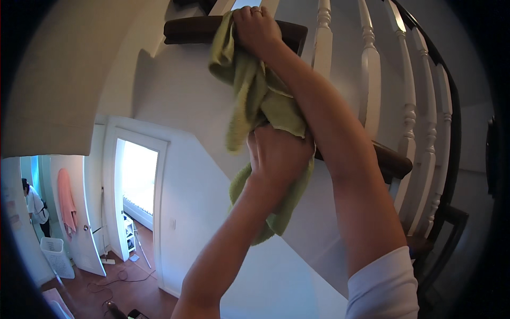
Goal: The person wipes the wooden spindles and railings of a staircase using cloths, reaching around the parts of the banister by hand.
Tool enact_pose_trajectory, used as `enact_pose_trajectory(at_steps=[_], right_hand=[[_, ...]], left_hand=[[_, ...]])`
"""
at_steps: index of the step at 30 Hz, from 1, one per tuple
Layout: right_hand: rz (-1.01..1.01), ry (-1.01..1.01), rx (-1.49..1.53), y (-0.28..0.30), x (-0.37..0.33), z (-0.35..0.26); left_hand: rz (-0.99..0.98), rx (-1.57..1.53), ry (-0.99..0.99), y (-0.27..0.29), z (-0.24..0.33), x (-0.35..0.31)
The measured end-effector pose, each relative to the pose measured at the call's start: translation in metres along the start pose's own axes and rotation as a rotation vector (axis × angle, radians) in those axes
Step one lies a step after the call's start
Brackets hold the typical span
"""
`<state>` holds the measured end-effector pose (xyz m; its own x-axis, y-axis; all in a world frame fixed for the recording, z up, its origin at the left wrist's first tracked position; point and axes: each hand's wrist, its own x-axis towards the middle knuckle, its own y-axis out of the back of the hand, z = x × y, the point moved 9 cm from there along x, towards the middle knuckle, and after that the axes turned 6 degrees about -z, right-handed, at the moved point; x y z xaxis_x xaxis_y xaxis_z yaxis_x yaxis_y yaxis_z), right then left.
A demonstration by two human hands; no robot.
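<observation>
A green cloth (248,80) hangs in loose folds in front of the pale side wall of a staircase. High up, my right hand (257,31) grips the cloth's upper end, its fingers bent over the edge of a dark wooden stair tread (186,31). Below it, my left hand (281,155) is closed on the lower part of the cloth, and green fabric shows on both sides of the wrist. Most of the left fingers are hidden by the hand and the folds. The right forearm crosses in front of the stairs.
White turned balusters (370,74) rise at the right under a dark handrail (454,106). Another dark tread (390,159) juts out lower. Down left are an open door (79,212) with a pink towel, a white basket (57,258), a cable on the floor and a person (36,207).
</observation>
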<state>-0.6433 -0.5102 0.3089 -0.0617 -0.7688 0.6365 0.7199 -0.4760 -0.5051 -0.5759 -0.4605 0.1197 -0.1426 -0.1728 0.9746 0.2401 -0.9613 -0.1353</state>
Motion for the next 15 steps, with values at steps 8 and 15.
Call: enact_pose_trajectory(at_steps=[8, 15], right_hand=[[0.131, 0.075, 0.167, 0.02, -0.076, 0.077], [0.064, 0.097, 0.109, -0.005, -0.007, 0.006]], left_hand=[[-0.218, 0.049, 0.003, -0.016, -0.001, 0.006], [-0.223, 0.047, -0.143, -0.019, 0.001, -0.002]])
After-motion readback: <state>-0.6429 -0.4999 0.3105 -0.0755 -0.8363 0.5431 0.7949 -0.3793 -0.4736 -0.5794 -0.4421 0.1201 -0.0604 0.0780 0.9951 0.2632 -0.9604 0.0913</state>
